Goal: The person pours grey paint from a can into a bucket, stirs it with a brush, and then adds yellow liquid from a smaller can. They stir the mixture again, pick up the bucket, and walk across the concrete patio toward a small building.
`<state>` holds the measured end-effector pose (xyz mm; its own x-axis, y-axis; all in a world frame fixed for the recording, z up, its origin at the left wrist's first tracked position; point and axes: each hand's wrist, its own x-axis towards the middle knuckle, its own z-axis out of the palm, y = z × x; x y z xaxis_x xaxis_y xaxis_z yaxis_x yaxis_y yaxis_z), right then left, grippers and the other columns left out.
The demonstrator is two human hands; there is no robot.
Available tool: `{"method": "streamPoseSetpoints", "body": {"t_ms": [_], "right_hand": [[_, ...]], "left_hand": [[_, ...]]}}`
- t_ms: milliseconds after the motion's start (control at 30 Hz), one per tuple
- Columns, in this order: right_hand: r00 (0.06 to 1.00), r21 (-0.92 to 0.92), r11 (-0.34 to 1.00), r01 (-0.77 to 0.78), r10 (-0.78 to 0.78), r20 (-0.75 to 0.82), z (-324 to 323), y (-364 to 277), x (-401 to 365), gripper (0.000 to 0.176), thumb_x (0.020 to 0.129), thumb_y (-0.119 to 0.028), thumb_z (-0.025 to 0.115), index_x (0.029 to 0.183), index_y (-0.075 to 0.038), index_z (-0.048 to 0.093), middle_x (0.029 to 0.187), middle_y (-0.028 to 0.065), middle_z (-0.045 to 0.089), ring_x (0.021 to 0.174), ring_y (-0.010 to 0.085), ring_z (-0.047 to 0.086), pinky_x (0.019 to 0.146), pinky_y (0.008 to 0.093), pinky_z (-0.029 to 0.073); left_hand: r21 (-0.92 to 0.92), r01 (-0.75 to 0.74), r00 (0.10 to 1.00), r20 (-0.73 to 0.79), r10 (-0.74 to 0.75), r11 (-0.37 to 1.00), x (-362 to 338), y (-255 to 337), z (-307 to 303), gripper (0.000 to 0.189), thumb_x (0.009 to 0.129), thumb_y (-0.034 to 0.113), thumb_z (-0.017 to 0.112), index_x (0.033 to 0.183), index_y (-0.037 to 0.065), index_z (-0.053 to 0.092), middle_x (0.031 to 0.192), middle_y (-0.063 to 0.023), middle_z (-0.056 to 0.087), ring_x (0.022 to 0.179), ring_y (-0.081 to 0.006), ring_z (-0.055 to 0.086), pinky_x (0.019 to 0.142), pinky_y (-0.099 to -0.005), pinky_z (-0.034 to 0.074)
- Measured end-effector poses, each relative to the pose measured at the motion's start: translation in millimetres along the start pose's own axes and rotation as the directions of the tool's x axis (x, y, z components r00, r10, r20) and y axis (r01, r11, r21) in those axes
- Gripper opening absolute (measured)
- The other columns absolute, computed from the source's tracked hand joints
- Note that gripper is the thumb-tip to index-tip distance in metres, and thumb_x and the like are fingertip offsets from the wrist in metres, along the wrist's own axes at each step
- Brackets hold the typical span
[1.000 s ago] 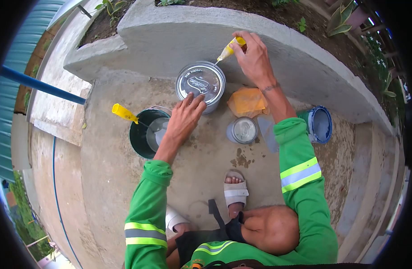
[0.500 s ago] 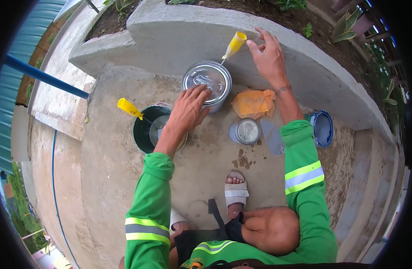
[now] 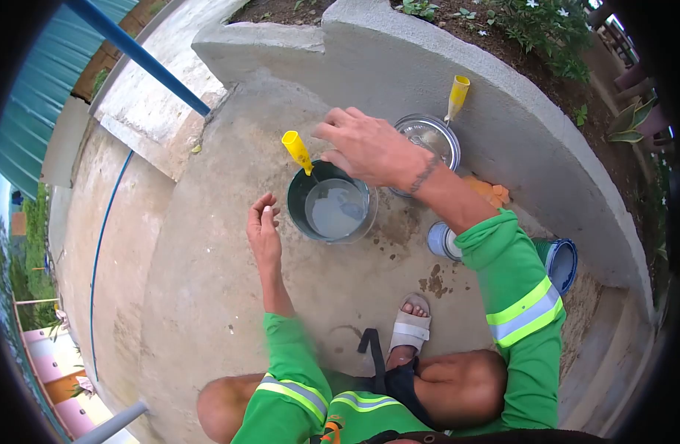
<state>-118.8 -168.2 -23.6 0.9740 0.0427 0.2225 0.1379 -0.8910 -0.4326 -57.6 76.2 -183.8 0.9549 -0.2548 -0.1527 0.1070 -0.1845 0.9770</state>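
Our right hand hovered beside the yellow handle at the dark green bucket.
Its grip was slightly parted, holding nothing we could see; our left hand, loosely curled and bare, hung left of the bucket. The handle leaned out over the bucket's edge, so we judged a light pinch along that lean best, without jarring the grey liquid.

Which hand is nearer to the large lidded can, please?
The right hand is nearer, just left of the large lidded can in view; the left hand is farther away, across the bucket from it.
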Motion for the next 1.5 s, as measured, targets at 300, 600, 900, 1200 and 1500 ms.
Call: {"method": "streamPoseSetpoints", "body": {"t_ms": [300, 600, 900, 1200, 1500], "right_hand": [[0.937, -0.880, 0.414, 0.234, 0.146, 0.317, 92.8, -24.7, 22.3, 0.026, 0.085, -0.022, 0.056, 0.100, -0.007, 0.071, 0.106, 0.0098, 0.063, 0.102, 0.0276, 0.054, 0.078, 0.0367, 0.043], [0.910, -0.624, 0.781, -0.002, 0.260, 0.323, 22.3, -12.0, -61.6, 0.022, 0.081, -0.015, 0.061, 0.099, -0.006, 0.069, 0.083, 0.0065, 0.064, 0.082, 0.0190, 0.063, 0.063, 0.0317, 0.048], [0.966, -0.627, 0.743, 0.232, -0.100, 0.239, 55.5, 0.7, -82.7, 0.021, 0.079, -0.013, 0.062, 0.098, -0.006, 0.066, 0.080, 0.0060, 0.061, 0.067, 0.0193, 0.065, 0.056, 0.0316, 0.051], [0.744, -0.389, 0.902, -0.184, 0.387, 0.544, 31.2, 11.6, -84.7, 0.027, 0.082, -0.017, 0.064, 0.106, -0.005, 0.069, 0.085, 0.0184, 0.069, 0.082, 0.0341, 0.069, 0.069, 0.0445, 0.055], [0.755, -0.138, 0.844, -0.518, 0.527, 0.390, 49.2, -14.3, -108.9, 0.034, 0.086, -0.022, 0.066, 0.115, -0.006, 0.062, 0.095, 0.0213, 0.065, 0.088, 0.0405, 0.064, 0.078, 0.0493, 0.049]], "left_hand": [[-0.084, 0.197, 0.980, 0.038, -0.194, 0.977, -19.8, -34.3, 17.6, 0.040, 0.097, 0.026, 0.059, 0.121, -0.005, 0.057, 0.104, -0.0123, 0.062, 0.083, -0.0149, 0.062, 0.067, -0.0285, 0.056], [-0.075, 0.141, 0.990, 0.011, -0.140, 0.987, -43.5, -20.8, 24.5, 0.032, 0.094, 0.015, 0.061, 0.114, -0.009, 0.056, 0.099, -0.0135, 0.063, 0.077, -0.0157, 0.064, 0.066, -0.0293, 0.059], [0.085, 0.025, 0.997, -0.074, -0.019, 0.996, -75.4, -11.8, 47.1, 0.029, 0.090, 0.010, 0.066, 0.112, -0.007, 0.057, 0.093, -0.0102, 0.059, 0.076, -0.0144, 0.062, 0.065, -0.0284, 0.058], [-0.059, 0.075, 0.991, -0.104, -0.081, 0.995, -84.3, -10.3, 57.2, 0.032, 0.085, 0.007, 0.069, 0.111, -0.007, 0.056, 0.097, -0.0108, 0.056, 0.077, -0.0143, 0.058, 0.066, -0.0291, 0.051], [-0.199, 0.114, 0.985, -0.104, -0.136, 0.973, -87.5, -14.5, 49.5, 0.027, 0.090, 0.006, 0.065, 0.111, -0.007, 0.054, 0.096, -0.0094, 0.055, 0.080, -0.0115, 0.059, 0.065, -0.0271, 0.059]]}}
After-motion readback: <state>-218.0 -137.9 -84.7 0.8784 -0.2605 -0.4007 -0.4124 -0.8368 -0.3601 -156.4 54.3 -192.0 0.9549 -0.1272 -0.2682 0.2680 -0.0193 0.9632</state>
